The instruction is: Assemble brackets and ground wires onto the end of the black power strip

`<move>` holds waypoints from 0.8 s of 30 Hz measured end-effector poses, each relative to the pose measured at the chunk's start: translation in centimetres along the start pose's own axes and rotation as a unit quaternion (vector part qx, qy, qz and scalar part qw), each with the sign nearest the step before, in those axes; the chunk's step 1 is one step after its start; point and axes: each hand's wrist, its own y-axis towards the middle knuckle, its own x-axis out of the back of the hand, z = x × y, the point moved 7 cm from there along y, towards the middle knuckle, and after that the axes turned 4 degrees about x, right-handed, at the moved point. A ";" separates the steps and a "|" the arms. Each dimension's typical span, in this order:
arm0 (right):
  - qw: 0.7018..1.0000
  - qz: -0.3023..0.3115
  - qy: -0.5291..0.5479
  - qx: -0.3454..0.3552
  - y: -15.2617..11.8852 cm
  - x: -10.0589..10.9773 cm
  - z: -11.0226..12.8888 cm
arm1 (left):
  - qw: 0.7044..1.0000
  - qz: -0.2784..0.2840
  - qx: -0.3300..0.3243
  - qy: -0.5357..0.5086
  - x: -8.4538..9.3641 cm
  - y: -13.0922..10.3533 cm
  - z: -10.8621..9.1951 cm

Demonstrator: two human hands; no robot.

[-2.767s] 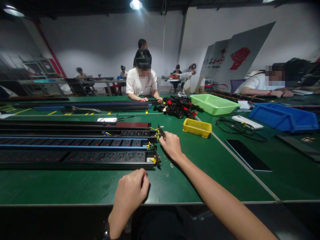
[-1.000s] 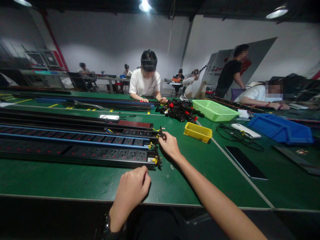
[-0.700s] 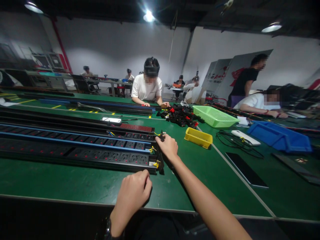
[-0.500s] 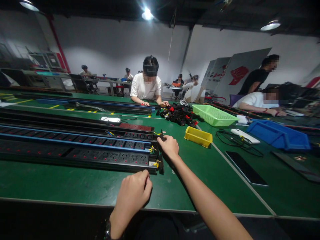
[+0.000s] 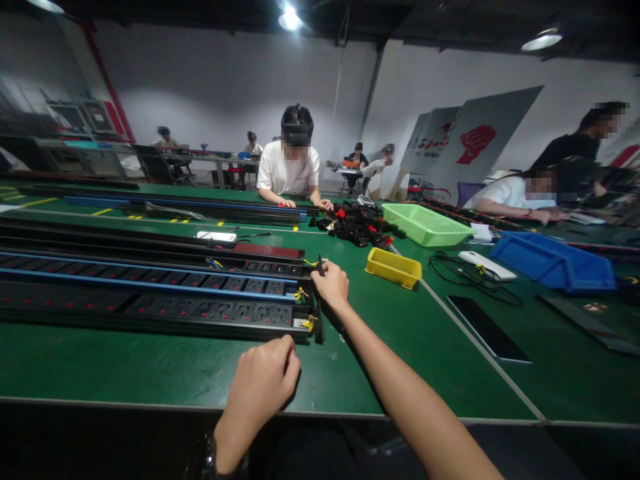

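Long black power strips (image 5: pixel 200 310), with rows of sockets and small red dots, lie side by side on the green table. Yellow-green wires (image 5: pixel 301 294) stick out at their right ends. My right hand (image 5: pixel 333 284) is closed at those ends, its fingers on a small black end piece (image 5: pixel 321 267). Another dark end piece (image 5: pixel 319 328) stands just below it, beside the nearest strip. Near the table's front edge, my left hand (image 5: pixel 264 375) is curled into a loose fist; its fingertips are hidden, and I cannot tell whether anything is inside.
A pile of black and red parts (image 5: pixel 357 223) lies before a person (image 5: pixel 289 167) across the table. To its right are a green basket (image 5: pixel 425 227), a yellow bin (image 5: pixel 394 268), blue bins (image 5: pixel 555 260), a black cable (image 5: pixel 465 277) and a dark flat panel (image 5: pixel 485 327).
The view has shifted slightly. My right hand stays at the strip ends with the end piece, and my left hand keeps its curled pose. A person in black at the back has moved right.
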 end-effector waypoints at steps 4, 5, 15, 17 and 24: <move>1.000 0.013 0.007 -0.006 0.2 -0.2 -0.4 | 1.000 0.001 -0.001 0.001 0.1 -0.1 0.0; 1.000 0.015 0.007 -0.006 0.2 -0.2 -0.5 | 1.000 0.003 -0.001 0.001 0.2 -0.1 -0.1; 1.000 0.029 0.004 -0.011 0.3 -0.6 -1.0 | 1.000 0.009 -0.003 0.007 0.1 -0.3 -0.2; 0.999 0.038 -0.004 -0.019 0.1 -0.5 -1.0 | 1.000 0.008 -0.002 0.008 0.1 -0.3 -0.2; 0.998 0.055 -0.019 -0.009 -0.7 -0.3 -0.5 | 1.000 0.010 -0.003 0.010 0.2 -0.4 -0.1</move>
